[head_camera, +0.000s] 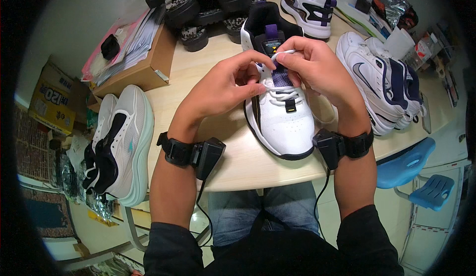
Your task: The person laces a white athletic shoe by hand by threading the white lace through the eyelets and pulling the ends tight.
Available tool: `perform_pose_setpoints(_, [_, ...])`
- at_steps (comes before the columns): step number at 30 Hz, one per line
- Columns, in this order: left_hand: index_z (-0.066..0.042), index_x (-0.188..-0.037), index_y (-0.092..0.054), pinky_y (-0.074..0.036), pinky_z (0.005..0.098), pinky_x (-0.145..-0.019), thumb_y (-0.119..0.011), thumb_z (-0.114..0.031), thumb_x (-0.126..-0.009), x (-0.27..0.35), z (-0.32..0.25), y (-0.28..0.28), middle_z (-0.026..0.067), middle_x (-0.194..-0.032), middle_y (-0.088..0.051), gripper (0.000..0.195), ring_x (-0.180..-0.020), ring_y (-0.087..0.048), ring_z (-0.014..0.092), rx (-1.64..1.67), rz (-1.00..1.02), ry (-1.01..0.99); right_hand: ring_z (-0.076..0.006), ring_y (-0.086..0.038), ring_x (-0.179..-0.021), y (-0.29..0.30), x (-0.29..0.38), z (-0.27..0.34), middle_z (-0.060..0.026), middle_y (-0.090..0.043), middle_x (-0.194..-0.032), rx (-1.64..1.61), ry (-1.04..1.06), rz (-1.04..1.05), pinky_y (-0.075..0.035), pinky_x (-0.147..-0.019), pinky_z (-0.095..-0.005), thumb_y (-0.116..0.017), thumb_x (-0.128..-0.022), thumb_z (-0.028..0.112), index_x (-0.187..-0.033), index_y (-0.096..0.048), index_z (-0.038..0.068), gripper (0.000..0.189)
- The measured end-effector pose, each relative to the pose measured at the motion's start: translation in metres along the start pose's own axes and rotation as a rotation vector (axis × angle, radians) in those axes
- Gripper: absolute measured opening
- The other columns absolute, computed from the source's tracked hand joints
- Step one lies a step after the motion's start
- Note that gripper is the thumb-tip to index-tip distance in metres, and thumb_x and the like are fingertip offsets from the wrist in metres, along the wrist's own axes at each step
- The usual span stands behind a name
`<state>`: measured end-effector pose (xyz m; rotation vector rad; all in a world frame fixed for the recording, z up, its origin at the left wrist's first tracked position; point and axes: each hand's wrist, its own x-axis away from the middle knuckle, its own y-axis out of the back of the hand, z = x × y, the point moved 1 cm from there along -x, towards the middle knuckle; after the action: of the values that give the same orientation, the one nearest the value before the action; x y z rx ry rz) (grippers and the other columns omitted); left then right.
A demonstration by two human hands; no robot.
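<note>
A white basketball shoe (pixel 286 129) with a black collar and purple tongue stands on the light wooden table, its toe towards me. White lace (pixel 284 93) crosses its lower eyelets. My right hand (pixel 312 66) pinches a length of the lace between thumb and forefinger over the upper tongue. At the left-hand edge of the shoe's opening, my left hand (pixel 234 79) has its thumb by the lace and its forefinger near my right thumb. Whether the left fingers hold lace cannot be told. A loose loop of lace hangs right of the shoe.
Grey-white running shoes (pixel 135 145) stand at the left edge, white Nike shoes (pixel 360 71) at the right. A similar basketball shoe (pixel 312 15) and stacked black camouflage-patterned shoes (pixel 182 12) are behind. A cardboard box (pixel 156 66) holds papers. Cables hang from both wrist devices.
</note>
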<state>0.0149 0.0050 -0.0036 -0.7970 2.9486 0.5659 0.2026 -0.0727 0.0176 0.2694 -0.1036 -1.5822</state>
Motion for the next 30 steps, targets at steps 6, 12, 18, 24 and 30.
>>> perform_pose_setpoints(6, [-0.007,-0.116,-0.054,-0.036,0.0206,-0.06,-0.068,-0.009,-0.084,-0.001,0.0,-0.002,-0.0044,-0.073,-0.045,0.035,-0.065,-0.042,0.005,-0.031,-0.037,0.023,-0.006,-0.049,-0.051,0.0,0.002,0.004,-0.001,-0.055,-0.06,-0.017,-0.032,-0.001,-0.034,-0.046,-0.0211,-0.058,-0.089,0.015,-0.081,-0.06,0.0,0.017])
perform_pose_setpoints(12, [-0.006,-0.115,-0.054,-0.037,0.0206,-0.059,-0.067,-0.01,-0.086,-0.001,-0.001,-0.001,-0.004,-0.072,-0.046,0.032,-0.066,-0.044,0.005,-0.168,-0.087,0.027,-0.0028,-0.043,-0.041,0.002,0.001,-0.001,0.0032,-0.048,-0.053,-0.044,-0.038,-0.003,-0.025,-0.034,-0.0197,-0.054,-0.092,0.019,-0.073,-0.053,0.009,0.021])
perform_pose_setpoints(18, [-0.006,-0.111,-0.052,-0.039,0.0217,-0.059,-0.066,-0.009,-0.086,0.0,0.003,0.001,-0.0018,-0.075,-0.052,0.029,-0.067,-0.049,0.006,-0.098,-0.075,0.043,-0.0042,-0.045,-0.039,0.005,-0.001,-0.003,0.0025,-0.047,-0.052,-0.059,-0.122,-0.024,-0.025,-0.032,-0.0205,-0.053,-0.092,0.017,-0.071,-0.051,0.008,0.023])
perform_pose_setpoints(24, [-0.006,-0.107,-0.055,-0.039,0.0222,-0.056,-0.064,-0.005,-0.086,-0.001,0.009,0.0,-0.0027,-0.07,-0.051,0.023,-0.063,-0.047,0.006,0.048,-0.086,0.016,-0.0042,-0.046,-0.04,0.004,-0.002,-0.004,0.0029,-0.048,-0.054,-0.054,-0.105,-0.028,-0.025,-0.031,-0.0205,-0.053,-0.092,0.017,-0.07,-0.05,0.008,0.023])
perform_pose_setpoints(30, [-0.005,-0.109,-0.053,-0.046,0.0216,-0.064,-0.061,-0.009,-0.09,-0.002,0.007,0.001,0.0001,-0.089,-0.057,0.02,-0.075,-0.053,0.006,-0.019,-0.071,0.041,-0.0037,-0.045,-0.04,0.003,-0.002,-0.004,0.0034,-0.048,-0.057,-0.048,-0.063,-0.019,-0.025,-0.031,-0.0204,-0.054,-0.092,0.017,-0.071,-0.05,0.009,0.023])
